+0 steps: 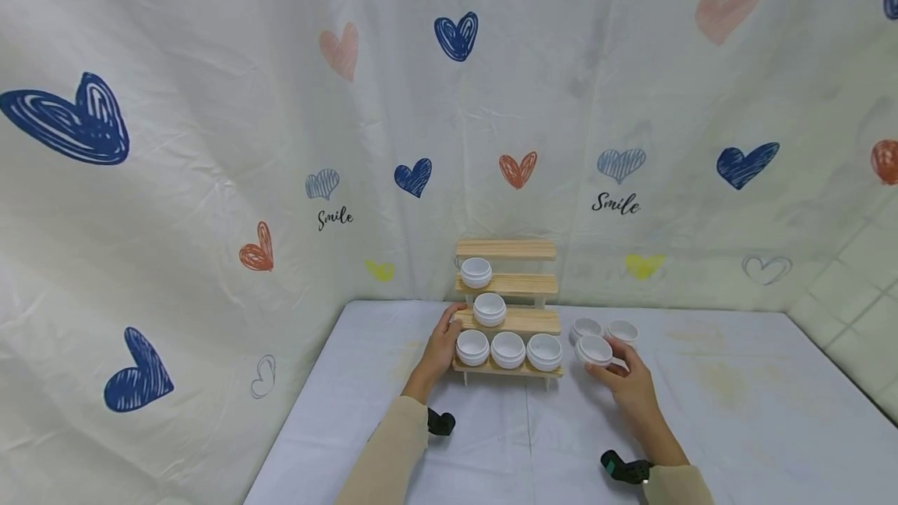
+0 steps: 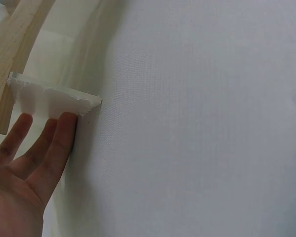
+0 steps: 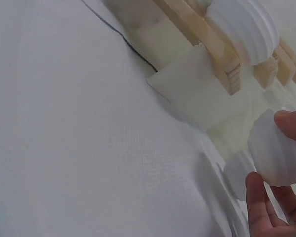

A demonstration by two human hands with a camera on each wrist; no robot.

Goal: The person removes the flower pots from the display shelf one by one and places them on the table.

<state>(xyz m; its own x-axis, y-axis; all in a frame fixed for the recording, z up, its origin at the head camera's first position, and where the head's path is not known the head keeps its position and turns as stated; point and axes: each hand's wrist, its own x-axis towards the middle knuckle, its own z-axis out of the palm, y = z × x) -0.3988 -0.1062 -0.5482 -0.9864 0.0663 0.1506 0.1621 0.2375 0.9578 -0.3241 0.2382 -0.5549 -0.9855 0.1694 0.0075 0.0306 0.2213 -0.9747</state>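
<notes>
A four-tier stand with pale wooden shelves [image 1: 536,322] and white supports is on the table. Three small white bowls [image 1: 508,349] line its lowest shelf, and the two shelves above carry one apiece at the left. My left hand [image 1: 440,343] is at the stand's left side; in the left wrist view its nearly straight fingers [image 2: 59,143] touch a white support panel [image 2: 54,98]. The thumb is hidden there. To the right of the stand, my right hand [image 1: 633,392] pinches a ribbed white bowl [image 3: 272,150] between thumb and fingers.
Two more white bowls [image 1: 624,330] are behind my right hand on the white-covered table [image 1: 737,411]. Behind the stand hangs a pale curtain [image 1: 547,84] printed with hearts. Dark wrist devices [image 1: 624,467] sit by both sleeves.
</notes>
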